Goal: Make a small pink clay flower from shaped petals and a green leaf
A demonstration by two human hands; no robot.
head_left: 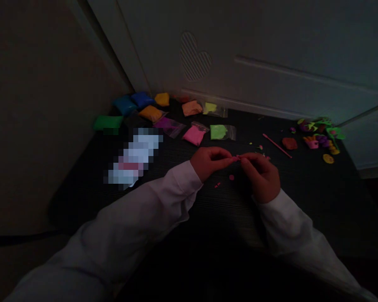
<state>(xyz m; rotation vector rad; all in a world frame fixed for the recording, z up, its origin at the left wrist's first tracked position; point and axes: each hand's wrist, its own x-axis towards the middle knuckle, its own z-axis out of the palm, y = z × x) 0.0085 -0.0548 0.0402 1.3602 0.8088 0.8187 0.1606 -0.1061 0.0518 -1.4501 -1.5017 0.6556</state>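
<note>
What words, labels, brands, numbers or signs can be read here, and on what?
None can be read.
Pale object: blurred into blocks, so any text is lost.
Bags: no print can be made out.
Striped heart: a shape, without visible words.

no writing, brand or number can be read: the pale strip (138,155) at the left of the dark table (220,205) is pixelated, and the colored bags (194,134) farther back are too dim to tell.
</note>
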